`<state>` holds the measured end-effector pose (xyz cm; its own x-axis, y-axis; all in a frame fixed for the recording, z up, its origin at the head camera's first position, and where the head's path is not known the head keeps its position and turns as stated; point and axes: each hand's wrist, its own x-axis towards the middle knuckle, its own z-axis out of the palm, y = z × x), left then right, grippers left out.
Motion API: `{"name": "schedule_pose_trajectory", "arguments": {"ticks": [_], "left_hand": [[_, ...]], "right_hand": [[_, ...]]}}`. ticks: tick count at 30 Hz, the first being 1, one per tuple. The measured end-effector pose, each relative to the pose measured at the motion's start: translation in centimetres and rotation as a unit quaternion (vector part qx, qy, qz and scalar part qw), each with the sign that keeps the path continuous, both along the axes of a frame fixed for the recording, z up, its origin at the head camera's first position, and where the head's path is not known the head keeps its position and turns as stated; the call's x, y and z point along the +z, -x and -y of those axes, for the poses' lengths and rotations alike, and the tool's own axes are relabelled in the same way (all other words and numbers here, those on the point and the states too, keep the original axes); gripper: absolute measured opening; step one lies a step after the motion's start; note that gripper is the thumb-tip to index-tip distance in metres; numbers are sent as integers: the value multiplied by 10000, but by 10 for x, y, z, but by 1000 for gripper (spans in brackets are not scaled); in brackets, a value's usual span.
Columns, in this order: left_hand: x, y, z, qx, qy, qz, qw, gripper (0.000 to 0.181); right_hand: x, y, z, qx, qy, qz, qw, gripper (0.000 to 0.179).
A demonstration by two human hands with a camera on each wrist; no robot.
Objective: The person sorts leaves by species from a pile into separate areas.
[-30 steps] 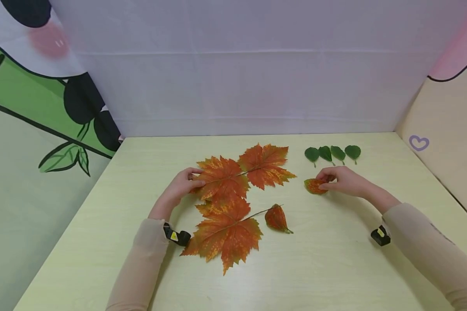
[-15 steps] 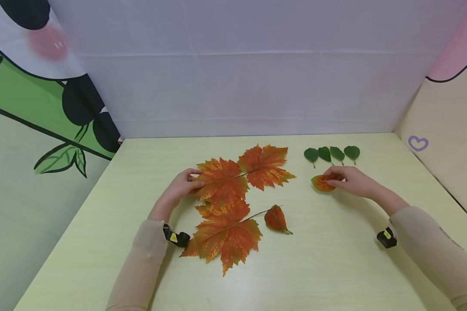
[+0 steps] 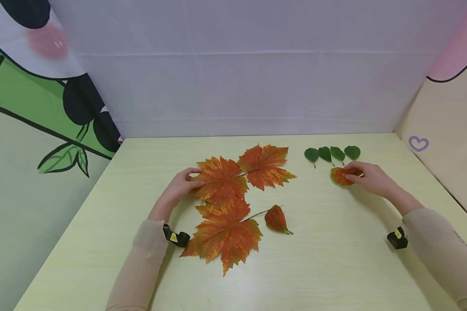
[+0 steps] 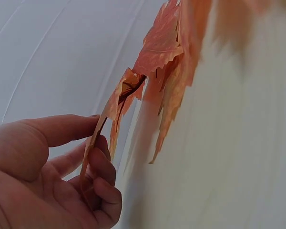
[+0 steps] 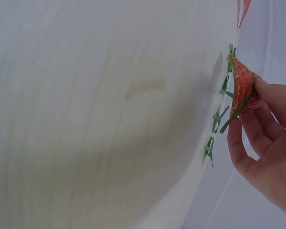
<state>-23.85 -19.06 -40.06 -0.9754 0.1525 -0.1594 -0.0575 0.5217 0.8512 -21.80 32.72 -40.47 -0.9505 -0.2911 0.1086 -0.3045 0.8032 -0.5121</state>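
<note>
My left hand (image 3: pixel 179 185) pinches the edge of an orange artificial maple leaf (image 3: pixel 222 179). In the left wrist view that leaf (image 4: pixel 115 98) lies between the thumb and curled fingers. Beyond it to the right lies a second maple leaf (image 3: pixel 262 164), and nearer me a third, larger maple leaf (image 3: pixel 231 231). My right hand (image 3: pixel 373 178) pinches an orange-red Chinese lantern pod (image 3: pixel 339 176) with a greenish edge, just in front of a row of small green leaves (image 3: pixel 337 154). The right wrist view shows the pod's (image 5: pixel 242 88) veined skin and short stem, held above the table.
Another Chinese lantern pod (image 3: pixel 276 219) lies on the table right of the largest maple leaf, by its stem. A pale wood-grain table (image 3: pixel 315 268) spans the front. A light cloth backdrop (image 3: pixel 237 86) rises behind it, with printed panels at both sides.
My right hand has carried the Chinese lantern pod rightward and slightly back, closer to the green leaves. My left hand and the maple leaves have stayed in place.
</note>
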Motion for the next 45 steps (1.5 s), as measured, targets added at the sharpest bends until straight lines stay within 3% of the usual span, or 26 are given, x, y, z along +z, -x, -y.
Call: {"name": "schedule_pose_trajectory", "arguments": {"ticks": [17, 29, 37, 45], "left_hand": [[6, -3, -1, 273, 88, 183, 9994, 50], [6, -3, -1, 247, 108, 268, 9993, 50], [5, -1, -3, 237, 102, 264, 9993, 49], [2, 1, -2, 206, 141, 275, 9993, 49]], "right_hand": [[3, -3, -42, -1154, -151, 402, 9924, 37], [1, -4, -51, -1341, -257, 613, 9887, 49], [2, -9, -47, -1610, -427, 166, 9859, 44], [8, -15, -11, -1158, -280, -20, 9929, 33]]}}
